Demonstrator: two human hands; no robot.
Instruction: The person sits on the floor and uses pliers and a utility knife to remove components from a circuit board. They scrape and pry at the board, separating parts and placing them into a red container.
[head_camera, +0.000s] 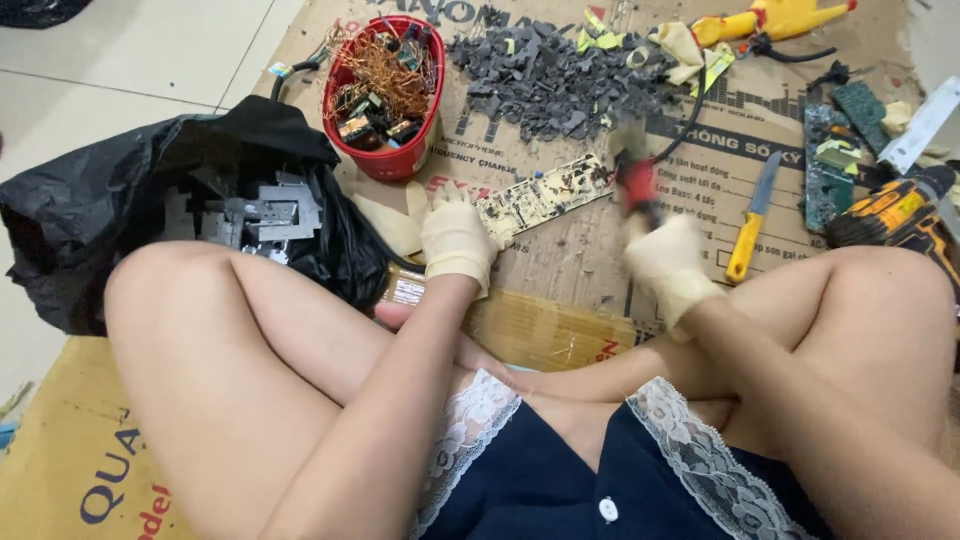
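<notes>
My left hand (457, 240), in a cream glove, presses down on the near end of a pale circuit board (545, 193) lying on flattened cardboard (560, 255). My right hand (668, 262), also gloved, grips a red-handled tool (636, 183) that is blurred with motion just right of the board. The tool's head is too blurred to make out. I sit cross-legged on the floor, knees on either side.
A red tub (385, 95) of copper wire and parts stands at the back left, beside a pile of grey fragments (560, 75). A black bag (150, 190) holds metal pieces. A yellow-handled knife (752, 220), green boards (830, 165) and a yellow-black drill (895, 215) lie at right.
</notes>
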